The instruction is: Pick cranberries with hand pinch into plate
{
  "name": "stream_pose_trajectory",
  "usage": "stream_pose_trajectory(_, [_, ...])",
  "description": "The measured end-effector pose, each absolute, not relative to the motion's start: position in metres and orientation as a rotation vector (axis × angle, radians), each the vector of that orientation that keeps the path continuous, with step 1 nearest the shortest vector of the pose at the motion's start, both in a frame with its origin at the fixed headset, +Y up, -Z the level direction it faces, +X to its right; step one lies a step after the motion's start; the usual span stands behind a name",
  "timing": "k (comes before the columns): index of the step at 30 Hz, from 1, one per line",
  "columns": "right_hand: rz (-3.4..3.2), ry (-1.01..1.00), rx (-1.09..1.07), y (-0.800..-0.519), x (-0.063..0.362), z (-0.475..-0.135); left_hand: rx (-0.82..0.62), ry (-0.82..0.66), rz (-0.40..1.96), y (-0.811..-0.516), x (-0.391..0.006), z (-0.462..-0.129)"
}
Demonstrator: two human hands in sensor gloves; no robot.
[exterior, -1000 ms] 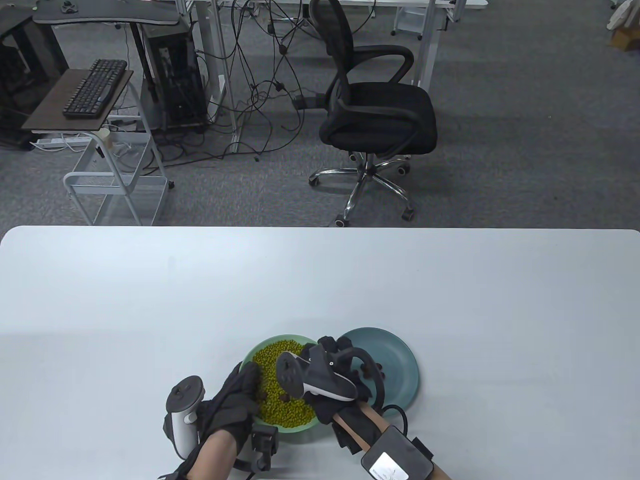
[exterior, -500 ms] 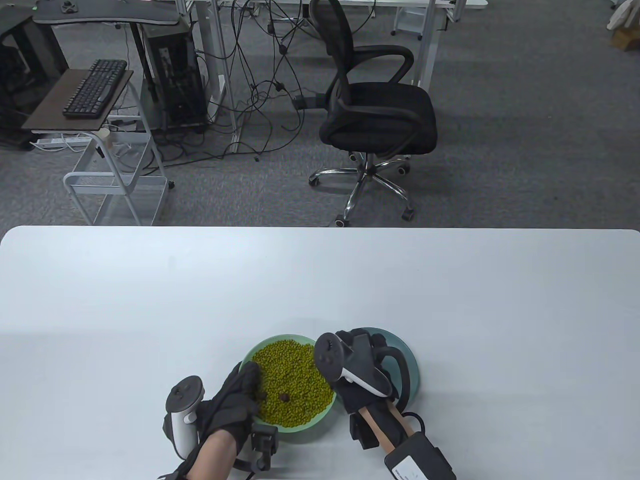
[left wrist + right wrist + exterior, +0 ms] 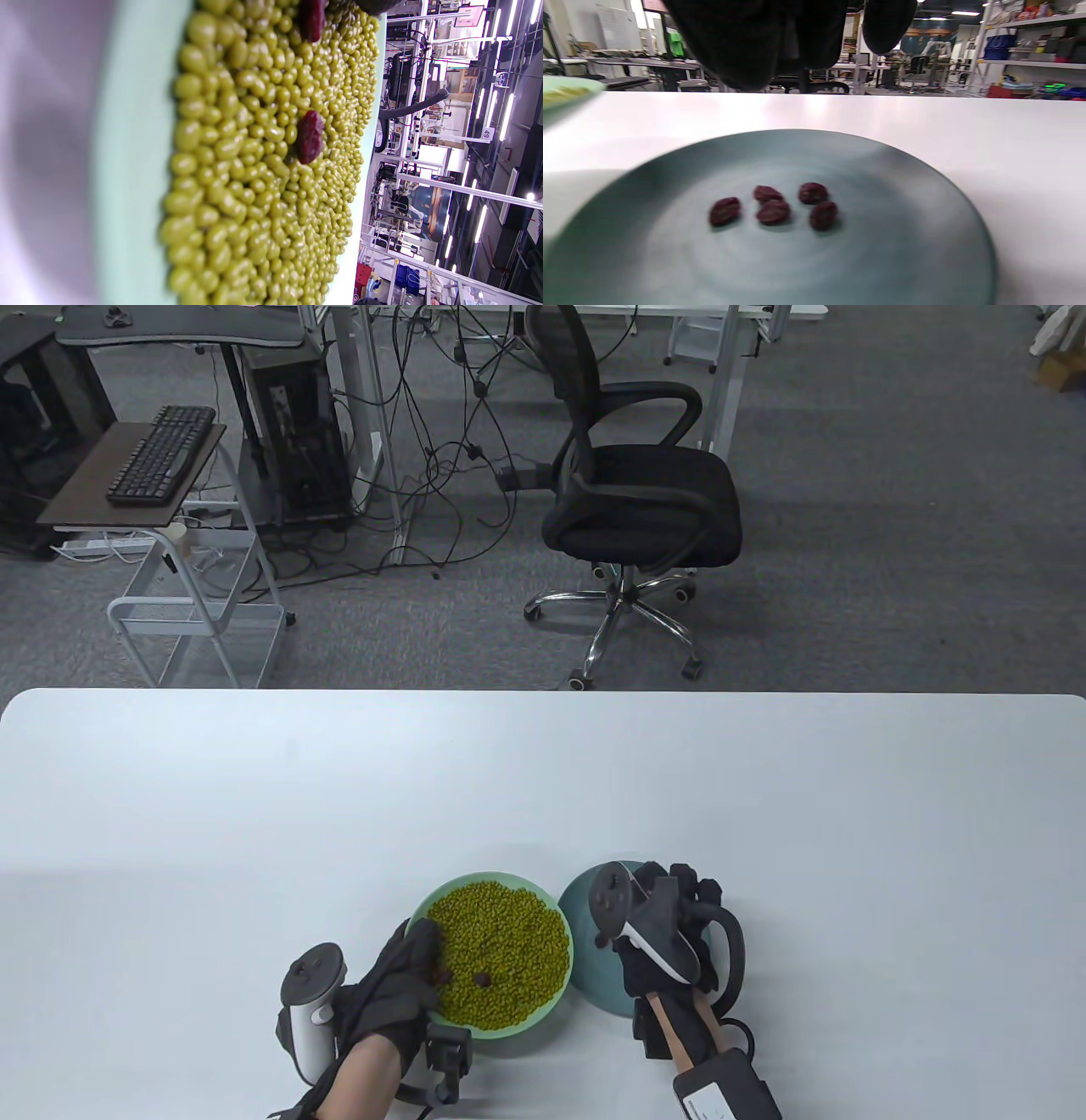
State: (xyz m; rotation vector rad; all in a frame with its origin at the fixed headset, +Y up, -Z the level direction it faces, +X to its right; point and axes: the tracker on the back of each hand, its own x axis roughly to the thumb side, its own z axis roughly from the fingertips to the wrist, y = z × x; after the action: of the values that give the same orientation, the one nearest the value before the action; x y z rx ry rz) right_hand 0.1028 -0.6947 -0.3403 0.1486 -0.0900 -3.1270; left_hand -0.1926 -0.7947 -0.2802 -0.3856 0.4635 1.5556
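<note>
A green bowl (image 3: pixel 509 1033) full of green beans (image 3: pixel 501 933) holds a dark cranberry (image 3: pixel 482 981) and another (image 3: pixel 442 976) by my left fingers. My left hand (image 3: pixel 420 954) lies over the bowl's left rim and holds it. The left wrist view shows both cranberries, one mid-bowl (image 3: pixel 309 136) and one at the top (image 3: pixel 312 19). My right hand (image 3: pixel 687 892) hovers over the teal plate (image 3: pixel 585 993). In the right wrist view several cranberries (image 3: pixel 774 207) lie on the plate (image 3: pixel 903 237), below my fingers (image 3: pixel 755 46). No cranberry shows between them.
The two dishes touch near the table's front edge. The white table (image 3: pixel 543 780) stretches away behind and to both sides of them. An office chair (image 3: pixel 636 500) and desks stand on the floor beyond the table.
My right hand has moved right, from over the bowl's right side to over the plate. The left hand and the bowl have not moved.
</note>
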Motion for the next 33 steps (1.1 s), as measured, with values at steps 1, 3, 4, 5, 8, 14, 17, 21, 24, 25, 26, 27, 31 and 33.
stream_pose_trajectory(1, [-3.124, -0.09, 0.159, -0.696, 0.104, -0.341, -0.386, 0.463, 1.556, -0.795, -0.193, -0.28])
stream_pose_trajectory(3, [-3.111, -0.092, 0.191, -0.699, 0.109, -0.342, -0.386, 0.463, 1.556, -0.795, -0.193, -0.28])
stream_pose_trajectory(4, [-3.103, -0.091, 0.218, -0.702, 0.112, -0.343, -0.386, 0.463, 1.556, -0.795, -0.193, -0.28])
stream_pose_trajectory(5, [-3.097, -0.093, 0.234, -0.704, 0.114, -0.344, -0.386, 0.463, 1.556, -0.795, -0.193, -0.28])
stream_pose_trajectory(8, [-3.08, -0.12, 0.271, -0.711, 0.12, -0.346, -0.384, 0.462, 1.557, -0.795, -0.193, -0.28])
stream_pose_trajectory(14, [-3.08, -0.184, 0.337, -0.722, 0.132, -0.35, -0.382, 0.461, 1.559, -0.795, -0.193, -0.28])
stream_pose_trajectory(17, [-3.076, -0.209, 0.353, -0.725, 0.134, -0.351, -0.382, 0.461, 1.559, -0.795, -0.193, -0.28])
stream_pose_trajectory(21, [-3.069, -0.23, 0.369, -0.727, 0.136, -0.351, -0.382, 0.461, 1.56, -0.795, -0.193, -0.28])
stream_pose_trajectory(24, [-3.069, -0.252, 0.381, -0.729, 0.138, -0.352, -0.381, 0.461, 1.56, -0.795, -0.193, -0.28])
stream_pose_trajectory(25, [-3.068, -0.262, 0.384, -0.73, 0.138, -0.352, -0.381, 0.461, 1.56, -0.795, -0.193, -0.28])
stream_pose_trajectory(26, [-3.068, -0.267, 0.384, -0.73, 0.139, -0.352, -0.381, 0.461, 1.56, -0.795, -0.193, -0.28])
stream_pose_trajectory(27, [-3.068, -0.269, 0.385, -0.731, 0.139, -0.352, -0.381, 0.461, 1.56, -0.795, -0.193, -0.28])
stream_pose_trajectory(31, [-3.067, -0.27, 0.392, -0.729, 0.139, -0.351, -0.381, 0.46, 1.56, -0.795, -0.193, -0.28])
stream_pose_trajectory(33, [-3.069, -0.267, 0.396, -0.73, 0.139, -0.351, -0.381, 0.46, 1.56, -0.795, -0.193, -0.28])
